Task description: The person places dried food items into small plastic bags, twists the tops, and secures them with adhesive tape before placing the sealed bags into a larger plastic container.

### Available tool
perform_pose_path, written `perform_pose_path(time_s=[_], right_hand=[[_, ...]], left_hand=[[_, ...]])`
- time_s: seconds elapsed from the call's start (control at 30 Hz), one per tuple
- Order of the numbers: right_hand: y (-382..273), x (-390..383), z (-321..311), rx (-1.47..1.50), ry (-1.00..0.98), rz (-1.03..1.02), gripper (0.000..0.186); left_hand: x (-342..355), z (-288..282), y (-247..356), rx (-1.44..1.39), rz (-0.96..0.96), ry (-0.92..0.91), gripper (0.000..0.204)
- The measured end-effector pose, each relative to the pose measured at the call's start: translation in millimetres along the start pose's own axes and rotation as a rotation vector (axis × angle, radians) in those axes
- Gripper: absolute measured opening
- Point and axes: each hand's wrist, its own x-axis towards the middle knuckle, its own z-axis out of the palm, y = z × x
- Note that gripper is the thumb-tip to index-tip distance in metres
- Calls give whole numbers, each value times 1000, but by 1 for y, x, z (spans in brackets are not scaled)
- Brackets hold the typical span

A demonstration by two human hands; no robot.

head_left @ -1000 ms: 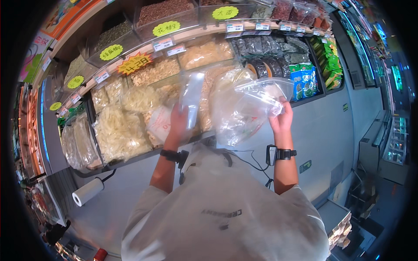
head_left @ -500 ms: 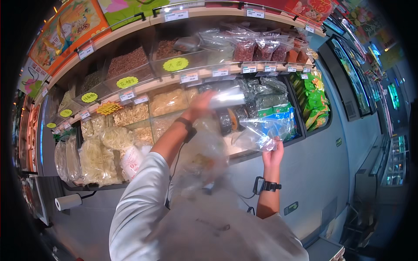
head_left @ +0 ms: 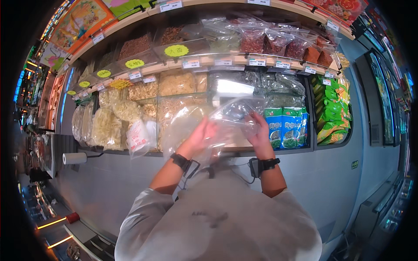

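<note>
Clear plastic bag (head_left: 237, 111) held up before dried-goods bins (head_left: 177, 85).
Right hand (head_left: 260, 135) pinches the bag's right side; left hand (head_left: 203, 134), blurred, is at its left, its grip I cannot tell. Blue packets (head_left: 287, 127) stand beyond, to the right.

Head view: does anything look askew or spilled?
Slightly: the red-printed bag slumps onto the display's front rim, its lower end appearing to overhang, while the pale packs lie behind it. No spill shows.

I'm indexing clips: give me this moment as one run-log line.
left hand: blurred, at clear bag, grip unclear | right hand: holding clear bag | right of right hand: blue packets
</note>
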Motion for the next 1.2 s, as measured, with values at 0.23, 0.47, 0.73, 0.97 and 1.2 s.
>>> perform_pose_path(time_s=[0.23, 0.47, 0.73, 0.97, 1.2], right_hand=[[12, 5, 1, -687, -169, -71, 15], [6, -37, 50, -961, -315, -60, 23], [-3, -37, 8, -854, -134, -290, 21], [-54, -26, -3, -998, -451, -205, 16], [-58, -1, -15, -1137, -642, -328, 14]], left_hand=[[-74, -19, -28, 534, 336, 212, 51], [-102, -3, -34, 494, 343, 408, 45], [-98, -29, -72, 893, 728, 311, 20], [-100, 37, -77, 471, 688, 427, 59], [-2, 59, -119, 1078, 605, 373, 41]])
